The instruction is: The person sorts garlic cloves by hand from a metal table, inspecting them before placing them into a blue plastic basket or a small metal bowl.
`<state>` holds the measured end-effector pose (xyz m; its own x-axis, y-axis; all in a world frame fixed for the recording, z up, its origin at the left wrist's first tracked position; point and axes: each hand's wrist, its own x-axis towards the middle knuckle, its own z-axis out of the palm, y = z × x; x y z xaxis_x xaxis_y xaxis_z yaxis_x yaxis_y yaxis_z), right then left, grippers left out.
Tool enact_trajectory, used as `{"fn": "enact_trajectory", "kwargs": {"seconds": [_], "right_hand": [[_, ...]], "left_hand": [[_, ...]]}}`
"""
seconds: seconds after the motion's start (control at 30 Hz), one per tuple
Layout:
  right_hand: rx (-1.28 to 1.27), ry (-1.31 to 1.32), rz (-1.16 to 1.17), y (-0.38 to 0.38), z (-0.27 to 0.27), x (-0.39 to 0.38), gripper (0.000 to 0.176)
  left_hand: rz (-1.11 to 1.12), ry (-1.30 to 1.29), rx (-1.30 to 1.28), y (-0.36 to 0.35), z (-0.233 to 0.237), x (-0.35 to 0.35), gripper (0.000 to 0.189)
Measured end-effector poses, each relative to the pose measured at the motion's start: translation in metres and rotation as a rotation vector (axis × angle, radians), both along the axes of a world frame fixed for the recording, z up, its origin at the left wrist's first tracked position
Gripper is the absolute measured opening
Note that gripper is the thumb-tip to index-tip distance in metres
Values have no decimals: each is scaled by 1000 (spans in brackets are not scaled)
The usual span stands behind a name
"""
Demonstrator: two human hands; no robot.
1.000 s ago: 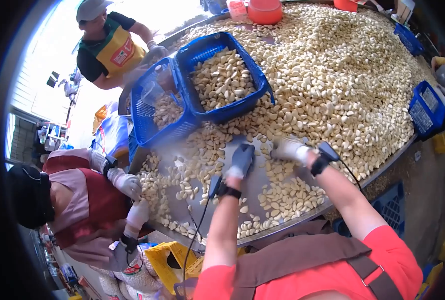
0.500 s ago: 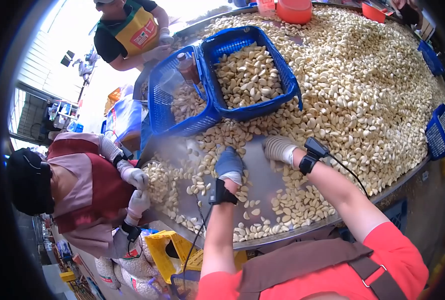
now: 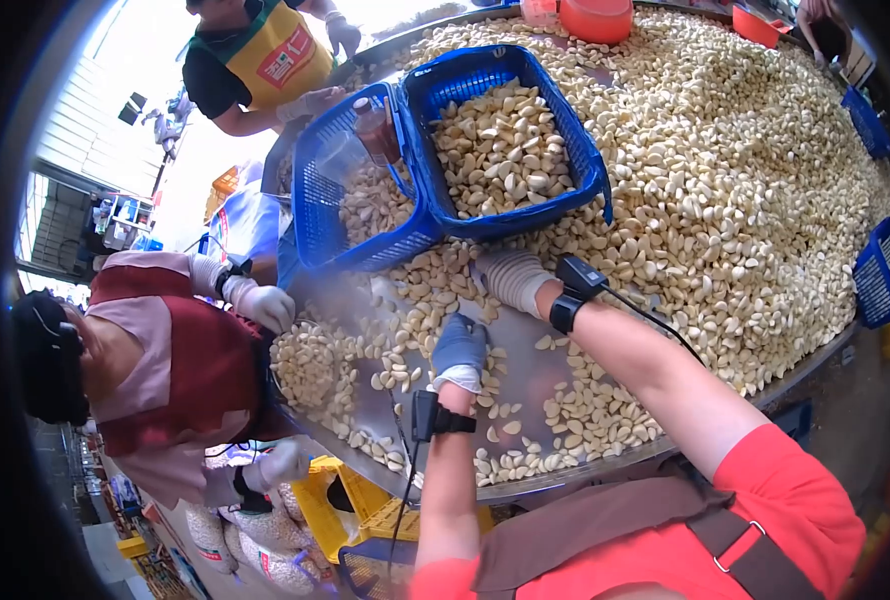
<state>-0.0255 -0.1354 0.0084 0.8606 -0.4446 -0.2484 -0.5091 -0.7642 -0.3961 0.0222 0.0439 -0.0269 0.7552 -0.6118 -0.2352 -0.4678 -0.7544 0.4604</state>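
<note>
Peeled garlic cloves point(image 3: 725, 210) cover much of the metal table point(image 3: 525, 385). My left hand point(image 3: 461, 352), in a blue and white glove, is low over the metal among scattered cloves. Its fingers are pressed together and curled down, and whatever they hold is hidden. Just above and to its right, my right hand point(image 3: 513, 280) wears a striped whitish glove. It reaches to the edge of the cloves below a blue basket point(image 3: 590, 185), its fingertips turned away and hidden by the hand. That basket is partly filled with cloves.
Left of it stands another blue basket point(image 3: 310, 225) with cloves and a bottle point(image 3: 376, 132). Co-workers stand at left point(image 3: 190, 360) and upper left point(image 3: 265, 60). Red containers point(image 3: 597, 20) are at the back. A blue basket point(image 3: 887, 272) sits at the right edge; yellow crates point(image 3: 340, 505) stand below the table.
My right hand has moved left, closer to my left hand, which has shifted slightly down. The left co-worker's hands have moved apart.
</note>
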Motion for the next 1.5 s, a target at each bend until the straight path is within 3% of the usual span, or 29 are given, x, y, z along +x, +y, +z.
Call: {"fn": "enact_trajectory", "kwargs": {"seconds": [0.07, 0.1, 0.13, 0.17, 0.2, 0.23, 0.27, 0.33, 0.4, 0.53, 0.6, 0.73, 0.8, 0.83, 0.87, 0.93, 1.0, 1.03, 1.07, 1.1, 1.13, 1.2, 1.3, 1.33, 1.37, 1.4, 1.43, 1.47, 1.5], "right_hand": [[4, -118, 15, -2, 3, -26, 26], [38, -81, -9, -3, 2, -38, 24], [72, -43, -33, -4, 4, -51, 22], [69, -48, -37, -7, 6, -65, 22], [628, -184, -267, -8, 11, -82, 21], [1191, -315, -502, -3, 11, -99, 21], [1188, -311, -512, 3, 7, -114, 21], [1849, -668, -598, 15, 7, -137, 25], [1887, -769, -589, 36, 7, -150, 32], [2191, -1036, -776, 58, -4, -157, 45], [2286, -1274, -879, 66, -16, -157, 42], [2320, -1317, -983, 57, -5, -170, 39], [1354, -1253, -997, 66, 8, -161, 37], [2053, -1185, -1093, 54, 2, -164, 36], [2054, -1185, -1091, 48, 4, -161, 36], [1909, -1057, -939, 35, 15, -155, 39], [1595, -1159, -788, 9, 90, -114, 38], [905, -1068, -416, 3, 139, -106, 27], [1645, -1356, -466, -33, 136, -75, 45], [1340, -1255, -441, -45, 170, -61, 69], [785, -1204, -512, -52, 186, -52, 82], [143, -1303, -479, -81, 177, -42, 70], [353, -1382, -466, -99, 134, -90, 58], [111, -1221, -614, -102, 117, -114, 44], [-340, -1025, -701, -113, 77, -134, 42], [-504, -729, -689, -119, 36, -160, 44], [-328, -189, -722, -101, 28, -180, 51], [-545, -86, -564, -78, -1, -196, 57], [-461, -86, -500, -62, -16, -205, 60]], "left_hand": [[17, 163, -246, 6, -13, 6, 29], [218, 718, -397, 6, 14, 1, 23], [211, 716, -395, 14, 13, 1, 23], [270, 1104, -627, 24, 11, 2, 21], [327, 1497, -857, 30, 9, 2, 18], [386, 1625, -928, 28, 19, -5, 16], [387, 1635, -923, 24, 29, -15, 16], [468, 1450, -1016, 5, 44, -36, 17], [426, 1236, -1039, -20, 38, -57, 19], [-54, 534, -1025, -65, 69, -132, 15], [-327, -37, -913, -73, 82, -147, 15], [-263, 201, -1086, -75, 73, -150, 17], [-154, 296, -1172, -71, 79, -137, 18], [-96, 266, -1191, -69, 87, -120, 18], [22, 367, -1185, -67, 81, -96, 17], [34, 14, -909, -57, 67, -41, 17], [-128, -448, -596, -54, 40, 2, 28], [-201, -499, -437, -53, 26, 15, 28], [-274, -548, -281, -53, 18, 21, 29], [-283, -542, -287, -53, 19, 21, 29], [-266, -466, -129, -55, 20, 21, 24], [-250, -389, 10, -61, 19, 21, 20], [-138, -267, -121, -49, 3, 13, 18], [-135, -259, -117, -42, -1, 10, 18], [-125, -186, -233, -33, -4, 6, 19], [-117, -114, -348, -24, -7, 3, 20], [-30, 59, -452, -18, -16, 2, 21], [-37, 57, -449, -15, -17, -2, 21], [12, 162, -527, -12, -19, -9, 22]]}}
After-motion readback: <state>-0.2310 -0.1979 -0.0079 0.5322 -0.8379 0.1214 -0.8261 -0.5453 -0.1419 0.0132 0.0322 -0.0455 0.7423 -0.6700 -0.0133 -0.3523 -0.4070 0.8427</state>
